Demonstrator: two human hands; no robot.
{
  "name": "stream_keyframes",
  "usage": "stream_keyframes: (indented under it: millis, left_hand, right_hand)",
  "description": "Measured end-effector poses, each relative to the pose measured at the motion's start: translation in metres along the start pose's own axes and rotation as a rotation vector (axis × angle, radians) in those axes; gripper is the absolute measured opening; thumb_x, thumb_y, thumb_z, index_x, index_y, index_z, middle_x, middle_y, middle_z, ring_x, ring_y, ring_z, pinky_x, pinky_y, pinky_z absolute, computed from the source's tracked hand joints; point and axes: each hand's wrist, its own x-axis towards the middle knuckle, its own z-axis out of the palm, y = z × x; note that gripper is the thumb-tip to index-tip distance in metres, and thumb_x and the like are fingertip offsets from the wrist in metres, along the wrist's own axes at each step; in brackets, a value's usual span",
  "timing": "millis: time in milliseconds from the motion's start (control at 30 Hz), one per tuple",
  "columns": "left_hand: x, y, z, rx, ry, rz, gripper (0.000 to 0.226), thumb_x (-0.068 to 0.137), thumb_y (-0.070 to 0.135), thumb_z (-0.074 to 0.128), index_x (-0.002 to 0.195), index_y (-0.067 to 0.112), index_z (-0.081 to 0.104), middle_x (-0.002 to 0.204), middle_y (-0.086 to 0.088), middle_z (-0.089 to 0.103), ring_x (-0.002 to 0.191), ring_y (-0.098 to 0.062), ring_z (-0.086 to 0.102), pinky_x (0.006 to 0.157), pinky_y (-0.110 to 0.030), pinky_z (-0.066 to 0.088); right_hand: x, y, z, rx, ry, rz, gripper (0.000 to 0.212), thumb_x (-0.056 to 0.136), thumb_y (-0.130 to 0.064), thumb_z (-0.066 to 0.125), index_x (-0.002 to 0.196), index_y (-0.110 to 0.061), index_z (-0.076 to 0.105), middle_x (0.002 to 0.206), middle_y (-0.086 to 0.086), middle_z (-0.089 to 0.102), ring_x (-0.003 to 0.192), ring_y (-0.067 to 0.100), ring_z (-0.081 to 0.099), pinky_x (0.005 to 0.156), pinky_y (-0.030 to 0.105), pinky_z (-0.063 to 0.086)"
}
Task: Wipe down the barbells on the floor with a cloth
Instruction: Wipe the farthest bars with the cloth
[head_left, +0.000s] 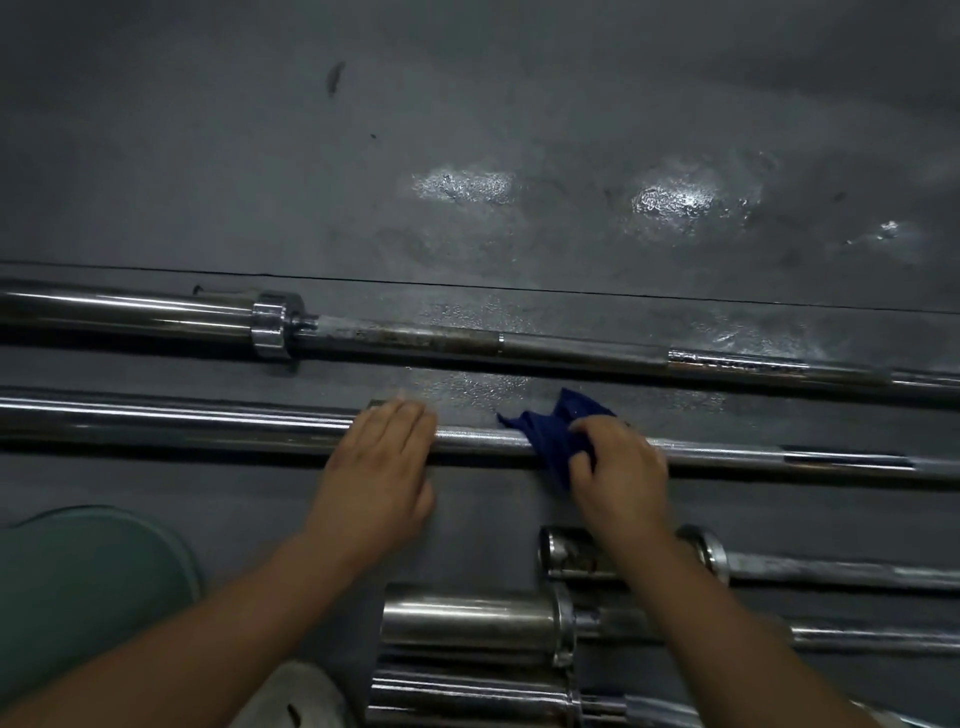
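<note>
Several chrome barbells lie side by side on the dark floor. The second barbell (171, 423) runs across the middle of the view. My left hand (376, 475) lies flat on it with straight fingers, pressing down near its collar. To the right, my right hand (618, 470) grips a dark blue cloth (550, 436) that is wrapped over the same bar's shaft. The far barbell (571, 351) lies beyond, with rusty patches on its shaft.
Three shorter barbell ends (467, 626) lie close to me under my right forearm. My knee in green trousers (78, 592) is at the lower left. The grey floor (467, 130) beyond the bars shows glossy wet-looking patches and a seam line.
</note>
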Motion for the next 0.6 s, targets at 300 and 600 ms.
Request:
stream_keyframes:
  millis: [300, 600]
  left_hand:
    - [-0.021, 0.009, 0.004, -0.076, 0.041, -0.006, 0.056, 0.074, 0.035, 0.057, 0.125, 0.013, 0.058, 0.126, -0.007, 0.057, 0.117, -0.028, 0.052, 0.103, -0.042, 0.036]
    - [-0.021, 0.007, 0.008, -0.041, -0.018, 0.013, 0.061, 0.066, 0.03, 0.065, 0.124, 0.011, 0.058, 0.125, -0.007, 0.059, 0.118, -0.029, 0.053, 0.11, -0.039, 0.029]
  right_hand:
    - [-0.023, -0.026, 0.015, 0.062, -0.065, 0.088, 0.029, 0.081, -0.014, 0.052, 0.103, -0.016, 0.07, 0.1, 0.007, 0.069, 0.092, 0.028, 0.059, 0.082, 0.036, 0.047]
    - [-0.034, 0.004, -0.001, -0.062, -0.046, 0.031, 0.036, 0.07, -0.017, 0.06, 0.104, -0.021, 0.071, 0.096, 0.004, 0.072, 0.085, 0.028, 0.064, 0.08, 0.036, 0.049]
